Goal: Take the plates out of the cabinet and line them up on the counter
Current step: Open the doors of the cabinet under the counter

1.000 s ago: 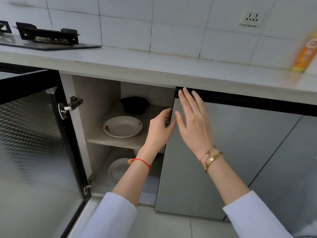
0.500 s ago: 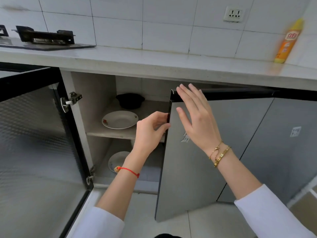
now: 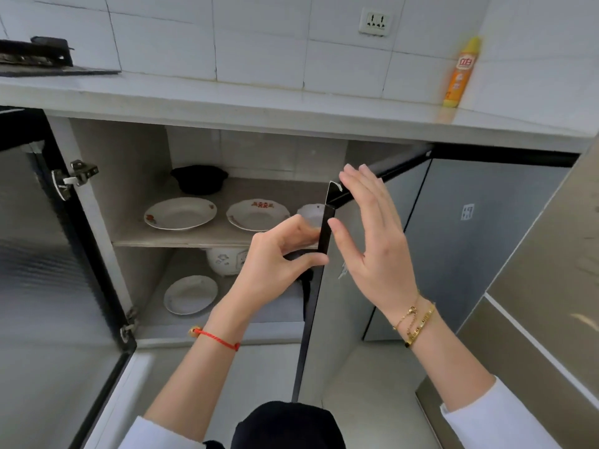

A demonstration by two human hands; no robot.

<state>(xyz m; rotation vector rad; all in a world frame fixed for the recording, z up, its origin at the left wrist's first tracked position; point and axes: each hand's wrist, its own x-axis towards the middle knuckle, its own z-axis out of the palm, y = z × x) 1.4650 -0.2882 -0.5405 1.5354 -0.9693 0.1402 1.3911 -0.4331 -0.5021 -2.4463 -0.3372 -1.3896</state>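
plates: two (image 3: 180, 213) (image 3: 257, 214) side by side on the cabinet's upper shelf (image 3: 168, 239), middle of frame, one (image 3: 190, 294) below | left hand (image 3: 275, 267) pinches the right door's (image 3: 337, 306) edge | right hand (image 3: 372, 234) open, flat by door | counter (image 3: 246, 105) above

Glossy white glazed plates (image 3: 180, 213) lie on a matt, rough grey shelf (image 3: 181, 242), with the smooth satin-grey cabinet door (image 3: 327, 319) at three o'clock and shiny white wall tiles (image 3: 259, 43) at twelve.
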